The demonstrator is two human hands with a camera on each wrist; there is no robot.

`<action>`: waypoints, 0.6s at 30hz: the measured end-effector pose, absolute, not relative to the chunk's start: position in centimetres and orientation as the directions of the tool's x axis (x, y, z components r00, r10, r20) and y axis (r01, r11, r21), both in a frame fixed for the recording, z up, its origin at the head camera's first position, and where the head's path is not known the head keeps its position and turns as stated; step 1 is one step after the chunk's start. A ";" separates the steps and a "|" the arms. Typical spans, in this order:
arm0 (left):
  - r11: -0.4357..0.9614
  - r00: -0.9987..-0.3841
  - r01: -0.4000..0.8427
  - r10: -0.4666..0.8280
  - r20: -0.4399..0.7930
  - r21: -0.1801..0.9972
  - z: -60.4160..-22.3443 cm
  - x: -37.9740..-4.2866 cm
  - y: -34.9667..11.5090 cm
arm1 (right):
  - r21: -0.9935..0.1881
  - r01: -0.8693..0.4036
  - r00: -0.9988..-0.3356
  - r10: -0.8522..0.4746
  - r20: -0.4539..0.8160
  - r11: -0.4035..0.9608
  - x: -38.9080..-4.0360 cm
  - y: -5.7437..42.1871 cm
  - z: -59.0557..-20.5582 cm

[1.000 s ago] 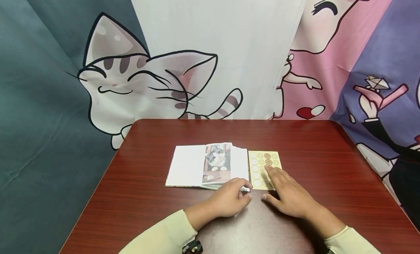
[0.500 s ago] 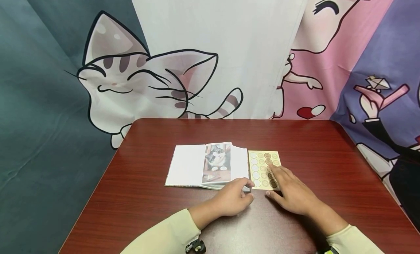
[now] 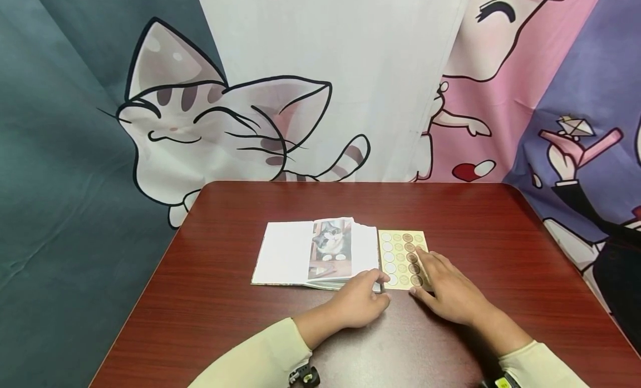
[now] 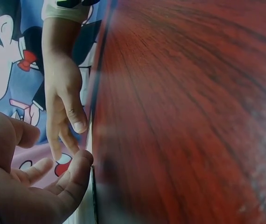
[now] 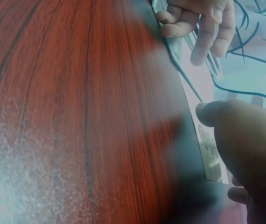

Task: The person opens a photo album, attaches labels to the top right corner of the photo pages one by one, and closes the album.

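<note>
An open book [image 3: 287, 254] lies on the table, its right-hand page carrying a picture of a grey and white cat [image 3: 331, 246]. Beside its right edge is a pale yellow sheet of round stickers [image 3: 395, 246], in white, gold and brown columns. My left hand [image 3: 360, 300] is over the book's lower right corner, fingers loosely bent, with nothing between thumb and fingers in the left wrist view. Over the sheet's right side my right hand [image 3: 453, 290] lies with fingers stretched forward. It hides that edge, and its thumb [image 5: 207, 114] shows near the sheet in the right wrist view.
The dark red wooden table [image 3: 225, 332] extends around the book and sheet. Behind it hangs a cloth backdrop [image 3: 390, 54] with cartoon cats. Both sleeves are pale yellow, with a dark wrist device [image 3: 305, 375] at the left cuff.
My right hand has slid slightly right across the sticker sheet, uncovering more of the brown stickers. My left hand has shifted a little to the right. Book and sheet stay in place.
</note>
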State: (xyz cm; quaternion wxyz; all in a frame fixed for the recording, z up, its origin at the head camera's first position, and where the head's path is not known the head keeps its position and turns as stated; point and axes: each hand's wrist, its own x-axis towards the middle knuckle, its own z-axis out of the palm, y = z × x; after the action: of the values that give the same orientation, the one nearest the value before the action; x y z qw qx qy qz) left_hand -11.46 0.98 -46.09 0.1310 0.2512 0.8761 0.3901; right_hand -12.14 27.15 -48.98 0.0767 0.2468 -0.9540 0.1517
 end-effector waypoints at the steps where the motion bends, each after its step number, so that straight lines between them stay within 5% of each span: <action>1: 0.571 -0.840 0.346 0.542 -0.027 0.744 -46.1 -11.5 1.0 | -0.252 -0.493 -0.867 -0.447 0.221 0.833 -12.2 27.2 -49.0; 18: 0.588 -0.852 0.360 0.524 -0.002 0.725 -46.4 -11.6 1.7 | -0.251 -0.476 -0.876 -0.429 0.219 0.843 -12.4 27.7 -49.4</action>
State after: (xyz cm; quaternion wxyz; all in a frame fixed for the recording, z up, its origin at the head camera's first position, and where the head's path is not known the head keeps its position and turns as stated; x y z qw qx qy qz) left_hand -11.64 1.71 -46.45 0.1080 0.2497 0.8845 0.3791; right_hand -12.39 27.66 -49.38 0.0773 0.2364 -0.9569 0.1503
